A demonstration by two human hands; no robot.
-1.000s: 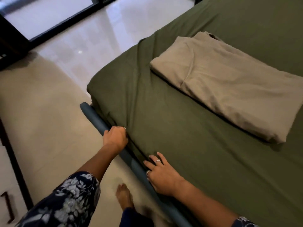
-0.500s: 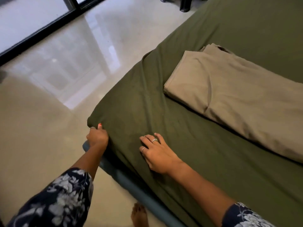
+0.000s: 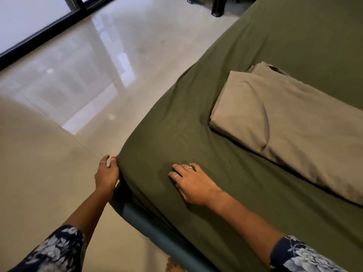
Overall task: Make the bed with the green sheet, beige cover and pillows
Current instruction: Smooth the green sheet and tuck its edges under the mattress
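Green sheet (image 3: 196, 124): left hand (image 3: 107, 174) pinches corner, right hand (image 3: 193, 183) flat

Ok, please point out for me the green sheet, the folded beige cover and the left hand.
green sheet (image 3: 225, 173), head view, flat top surface near the corner.
beige cover (image 3: 284, 122), head view, middle of the folded top.
left hand (image 3: 107, 174), head view, back of the hand.

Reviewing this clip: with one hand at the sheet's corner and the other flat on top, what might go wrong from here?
1. The left hand touches the dark green fitted sheet at the mattress corner; a hard tug might pop it off.
2. Creases run beside the flat right hand; they may stay once covered.
3. The folded beige fabric cover lies on the sheet, so pulling could drag it askew.
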